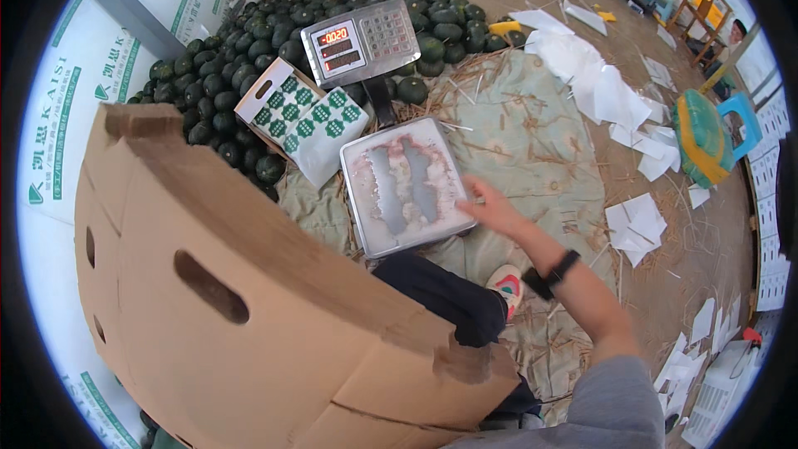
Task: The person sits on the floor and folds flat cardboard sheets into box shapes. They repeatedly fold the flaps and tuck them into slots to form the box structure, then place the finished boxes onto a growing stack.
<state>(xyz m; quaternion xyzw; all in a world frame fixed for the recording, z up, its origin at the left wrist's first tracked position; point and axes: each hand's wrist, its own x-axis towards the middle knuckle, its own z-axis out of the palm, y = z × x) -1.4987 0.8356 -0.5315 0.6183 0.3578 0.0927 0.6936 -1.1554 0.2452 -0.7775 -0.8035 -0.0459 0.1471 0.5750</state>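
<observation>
Closest of all, a large brown cardboard box [283,316] rises to the near left of the weighing pan [407,187], hiding part of the person's lap. Just to the near right of the pan comes the right forearm [594,303], with a black wristband [553,275], and between box and forearm show a dark trouser leg [440,291] and a pale shoe [505,287]. The right hand [492,209] is at the pan's right edge, fingers loosely spread and pointing left across it, gripping nothing that shows; whether the fingertips touch the rim I cannot tell. The left hand is out of sight, so its state cannot be told, and the right is the only hand seen near the pan. From that hand the pan lies directly left, its slightly longer axis running away from the person and leaning left at the far end. Beyond the pan's far left corner rest a green-patterned white packet [328,129] and a matching carton [266,96]; behind the pan, a display head [362,41] stands on its post. Farthest back from the pan spreads a heap of dark green squash-like produce [224,100].
</observation>
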